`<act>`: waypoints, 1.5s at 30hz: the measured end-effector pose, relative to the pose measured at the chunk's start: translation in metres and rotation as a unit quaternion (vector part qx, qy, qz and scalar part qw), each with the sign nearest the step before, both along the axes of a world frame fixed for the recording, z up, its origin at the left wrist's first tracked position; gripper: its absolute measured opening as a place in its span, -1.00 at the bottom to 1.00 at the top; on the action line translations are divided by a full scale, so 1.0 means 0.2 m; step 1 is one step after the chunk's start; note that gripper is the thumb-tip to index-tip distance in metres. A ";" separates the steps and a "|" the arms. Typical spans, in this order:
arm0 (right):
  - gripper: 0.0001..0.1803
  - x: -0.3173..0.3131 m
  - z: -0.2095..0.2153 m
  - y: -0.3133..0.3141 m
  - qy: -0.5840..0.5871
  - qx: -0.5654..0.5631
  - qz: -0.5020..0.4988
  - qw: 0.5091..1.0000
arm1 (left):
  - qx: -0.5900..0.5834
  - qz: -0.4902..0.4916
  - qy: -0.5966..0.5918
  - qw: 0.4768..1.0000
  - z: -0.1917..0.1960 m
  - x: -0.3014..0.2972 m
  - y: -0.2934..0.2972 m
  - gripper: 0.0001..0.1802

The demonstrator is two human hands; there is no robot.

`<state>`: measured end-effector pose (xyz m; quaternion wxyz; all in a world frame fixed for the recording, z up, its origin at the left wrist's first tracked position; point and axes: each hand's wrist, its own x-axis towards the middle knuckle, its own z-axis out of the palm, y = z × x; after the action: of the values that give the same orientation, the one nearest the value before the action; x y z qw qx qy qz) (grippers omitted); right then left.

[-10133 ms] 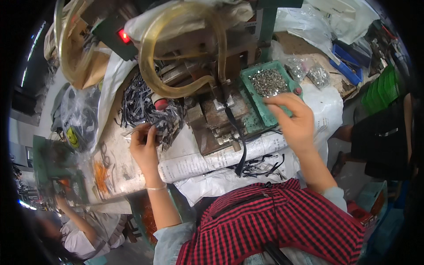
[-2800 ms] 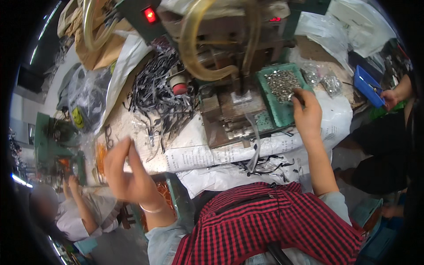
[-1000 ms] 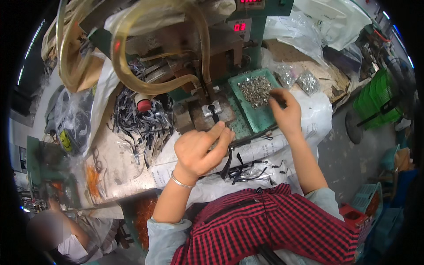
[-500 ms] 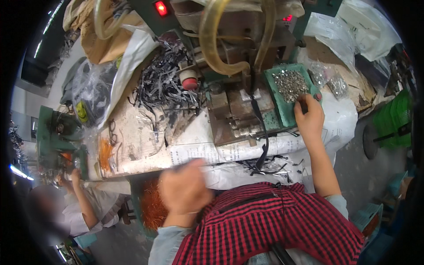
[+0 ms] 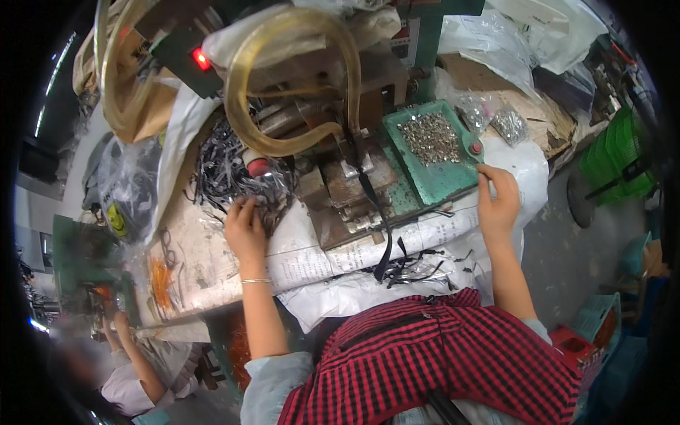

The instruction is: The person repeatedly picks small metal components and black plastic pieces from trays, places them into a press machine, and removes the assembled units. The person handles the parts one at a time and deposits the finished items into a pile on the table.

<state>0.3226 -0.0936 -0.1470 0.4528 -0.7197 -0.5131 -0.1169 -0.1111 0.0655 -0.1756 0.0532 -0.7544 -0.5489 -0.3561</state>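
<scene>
My left hand (image 5: 244, 230) reaches the near edge of a heap of black and grey straps (image 5: 223, 166), with its fingers curled; what they hold, if anything, is hidden. At the near right corner of a green tray (image 5: 443, 185), my right hand (image 5: 499, 202) has thumb and fingertips pressed together. Anything pinched there is too small to make out. Small shiny metal pieces (image 5: 428, 138) lie in the tray's far part. Between my hands, a black strap (image 5: 375, 202) hangs from the metal work block of a machine (image 5: 358, 166) over the table's front edge.
A thick yellowish hose (image 5: 237, 92) loops over the machine. A red button (image 5: 258, 168) stands beside the strap heap. Bags of metal pieces (image 5: 508, 126) lie behind the tray. More straps (image 5: 418, 269) rest before me. Another person (image 5: 149, 368) works at the left.
My left hand has gone from in front of my body up to the strap heap. My right hand has left the metal pieces for the tray's near corner. The view has shifted.
</scene>
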 end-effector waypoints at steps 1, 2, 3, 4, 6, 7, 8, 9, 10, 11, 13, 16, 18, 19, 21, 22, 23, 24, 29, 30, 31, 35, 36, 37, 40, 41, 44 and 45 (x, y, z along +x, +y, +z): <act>-0.84 0.04 0.00 -0.04 -0.014 0.011 -0.018 1.000 | 0.004 0.000 -0.029 1.000 0.03 0.00 0.01 -0.82; -0.85 0.06 0.00 -0.08 0.017 0.003 -0.021 1.000 | 0.016 -0.009 -0.064 0.998 0.05 0.01 -0.01 -0.84; -0.85 0.08 0.00 -0.11 0.051 -0.003 -0.025 0.998 | 0.031 -0.019 -0.095 0.995 0.09 0.00 -0.02 -0.86; -0.85 0.07 0.00 -0.13 0.089 -0.010 -0.035 0.995 | 0.045 -0.034 -0.122 0.991 0.14 0.01 -0.03 -0.87; -0.85 -0.01 0.07 -0.11 0.171 -0.005 0.038 0.984 | 0.010 -0.055 -0.275 0.960 0.25 0.06 -0.09 -0.88; -0.85 -0.08 0.14 -0.08 0.212 -0.001 0.076 0.974 | -0.007 -0.063 -0.348 0.935 0.32 0.11 -0.13 -0.87; -0.85 -0.14 0.21 -0.04 0.190 0.006 0.125 0.974 | 0.008 -0.091 -0.408 0.908 0.40 0.20 -0.15 -0.85; -0.85 -0.21 0.29 0.02 0.169 0.016 0.177 0.969 | -0.004 -0.100 -0.417 0.903 0.42 0.25 -0.16 -0.85; -0.85 -0.27 0.37 0.08 0.158 0.028 0.224 0.961 | -0.014 -0.110 -0.425 0.898 0.43 0.29 -0.16 -0.85; -0.86 -0.33 0.44 0.16 0.146 0.040 0.266 0.952 | -0.026 -0.122 -0.433 0.893 0.46 0.33 -0.14 -0.85; -0.86 -0.42 0.47 0.32 0.142 0.084 0.287 0.943 | -0.048 -0.146 -0.426 0.892 0.34 0.35 -0.07 -0.82; -0.72 -0.57 0.41 0.41 0.299 0.063 0.312 0.899 | -0.128 -0.096 -0.494 0.854 0.30 0.38 -0.19 -0.82; -0.71 -0.59 0.39 0.42 0.359 0.085 0.312 0.876 | -0.091 -0.111 -0.484 0.863 0.32 0.40 -0.21 -0.84; -0.71 -0.60 0.38 0.42 0.389 0.091 0.311 0.862 | -0.074 -0.113 -0.480 0.867 0.34 0.41 -0.23 -0.84; -0.61 -0.60 0.36 0.42 0.427 0.092 0.329 0.837 | -0.048 -0.141 -0.482 0.864 0.46 0.46 -0.30 -0.87; -0.59 -0.60 0.37 0.41 0.441 0.091 0.331 0.829 | -0.003 -0.164 -0.453 0.876 0.55 0.49 -0.33 -0.87; -0.56 -0.61 0.38 0.41 0.455 0.091 0.332 0.821 | 0.043 -0.187 -0.423 0.886 0.62 0.52 -0.36 -0.87; -0.54 -0.61 0.41 0.41 0.459 0.081 0.336 0.818 | 0.087 -0.223 -0.370 0.898 0.65 0.53 -0.38 -0.85; -0.44 -0.68 0.54 0.28 0.503 0.059 0.352 0.787 | 0.195 -0.310 -0.069 0.928 0.73 0.61 -0.46 -0.77; -0.37 -0.67 0.56 0.23 0.469 0.034 0.379 0.797 | 0.199 -0.327 -0.040 0.923 0.71 0.64 -0.46 -0.76; -0.36 -0.64 0.56 0.22 0.455 0.019 0.392 0.799 | 0.203 -0.345 -0.011 0.916 0.70 0.67 -0.44 -0.74; -0.41 -0.39 0.50 0.31 0.390 -0.012 0.348 0.852 | 0.205 -0.371 0.011 0.906 0.65 0.78 -0.39 -0.68; -0.46 -0.29 0.42 0.35 0.349 0.000 0.259 0.901 | 0.215 -0.375 0.001 0.902 0.63 0.78 -0.38 -0.69; -0.48 -0.19 0.34 0.37 0.312 0.082 0.204 0.924 | 0.223 -0.385 -0.011 0.896 0.62 0.80 -0.37 -0.69; -0.61 0.01 0.04 0.37 0.292 0.046 0.101 0.950 | 0.246 -0.380 -0.002 0.892 0.61 0.81 -0.35 -0.77; -0.68 0.00 0.01 0.33 0.243 0.012 0.084 0.966 | 0.258 -0.374 0.003 0.891 0.60 0.80 -0.34 -0.81; -0.83 -0.05 0.02 0.25 0.133 -0.129 0.124 0.975 | 0.253 -0.375 -0.001 0.892 0.58 0.80 -0.34 -0.76; -0.85 -0.08 0.03 0.24 0.100 -0.134 0.107 0.980 | 0.254 -0.372 -0.002 0.893 0.59 0.80 -0.34 -0.75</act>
<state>0.3062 -0.0446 -0.1412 0.4114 -0.7227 -0.5504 0.0743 0.0482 -0.0024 -0.0575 0.1059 -0.8635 -0.1188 -0.4786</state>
